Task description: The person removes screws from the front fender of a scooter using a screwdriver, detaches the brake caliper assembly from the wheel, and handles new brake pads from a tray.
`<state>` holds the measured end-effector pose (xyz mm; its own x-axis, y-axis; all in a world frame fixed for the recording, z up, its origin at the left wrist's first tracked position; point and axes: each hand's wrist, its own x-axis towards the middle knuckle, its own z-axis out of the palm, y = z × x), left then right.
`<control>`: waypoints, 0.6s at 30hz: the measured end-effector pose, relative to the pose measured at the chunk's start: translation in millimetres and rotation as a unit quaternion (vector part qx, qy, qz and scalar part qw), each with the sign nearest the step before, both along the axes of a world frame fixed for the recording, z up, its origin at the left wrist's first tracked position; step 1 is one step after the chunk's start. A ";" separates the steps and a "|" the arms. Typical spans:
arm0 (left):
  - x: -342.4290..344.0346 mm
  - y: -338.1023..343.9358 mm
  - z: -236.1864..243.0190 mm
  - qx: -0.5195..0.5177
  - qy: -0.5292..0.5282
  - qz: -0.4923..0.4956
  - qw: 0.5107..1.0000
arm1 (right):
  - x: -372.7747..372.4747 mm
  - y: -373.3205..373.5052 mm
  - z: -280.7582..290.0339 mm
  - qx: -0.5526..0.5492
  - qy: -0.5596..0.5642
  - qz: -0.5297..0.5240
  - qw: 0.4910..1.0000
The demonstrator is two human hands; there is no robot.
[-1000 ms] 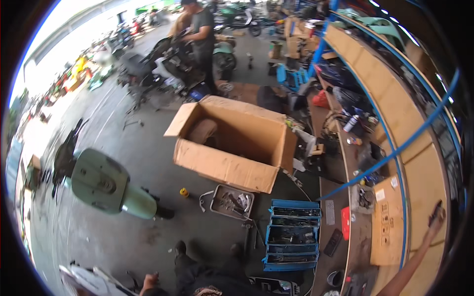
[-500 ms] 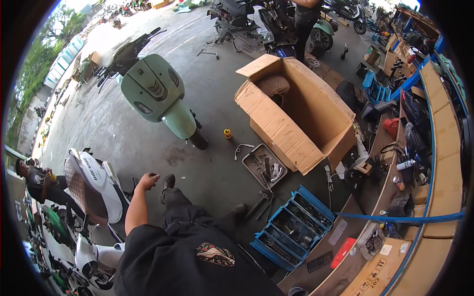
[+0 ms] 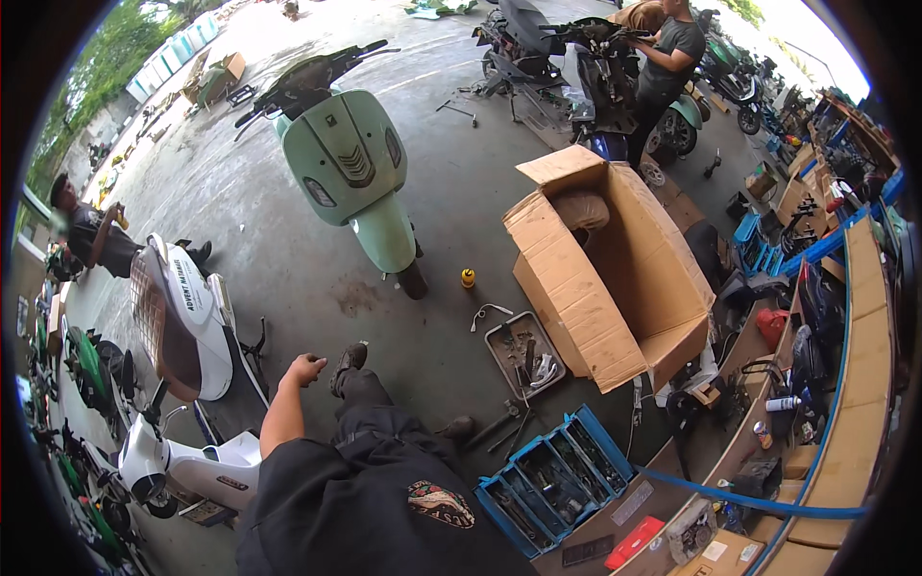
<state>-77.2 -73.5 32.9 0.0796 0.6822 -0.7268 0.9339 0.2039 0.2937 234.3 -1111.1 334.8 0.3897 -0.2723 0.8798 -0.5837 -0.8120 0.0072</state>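
My left hand (image 3: 305, 370) hangs forward beside my left leg, its fingers curled in and no object showing from them. It is clear of everything around it. Nearest on its left is a white scooter (image 3: 197, 307) with a brown quilted seat. Ahead stands a pale green scooter (image 3: 351, 158), its dark wheel toward me. My right hand is out of the picture. At my right side lies an open blue cantilever toolbox (image 3: 557, 480) full of tools. Past it, a grey metal tray (image 3: 526, 355) holds loose tools and small parts.
A large open cardboard box (image 3: 615, 274) stands front right. A hammer (image 3: 495, 425) lies by my right foot. On the floor ahead is a small yellow bottle (image 3: 468, 277). A cluttered bench (image 3: 711, 470) runs along the right. One person (image 3: 669, 62) works at a stripped motorbike; another (image 3: 96, 230) sits far left.
My view has swung up and to the left, so the scooters and box sit farther right in it. My left hand stays beside my leg, its fingers still curled.
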 end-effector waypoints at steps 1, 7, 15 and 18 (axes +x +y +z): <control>0.0 -1.9 -5.6 -0.013 0.000 0.008 1.000 | 13.9 44.3 -69.5 0.073 -0.006 0.068 0.995; 4.1 29.5 -21.2 -0.046 -0.011 0.031 0.998 | -7.7 388.3 -399.5 0.590 0.342 0.218 0.698; 32.5 149.1 -60.4 -0.008 -0.085 0.069 0.994 | 0.5 699.2 -454.4 0.685 0.549 0.270 0.396; 58.9 197.0 -95.7 -0.066 -0.065 0.044 0.995 | 32.2 737.8 -457.5 0.687 0.575 0.178 0.408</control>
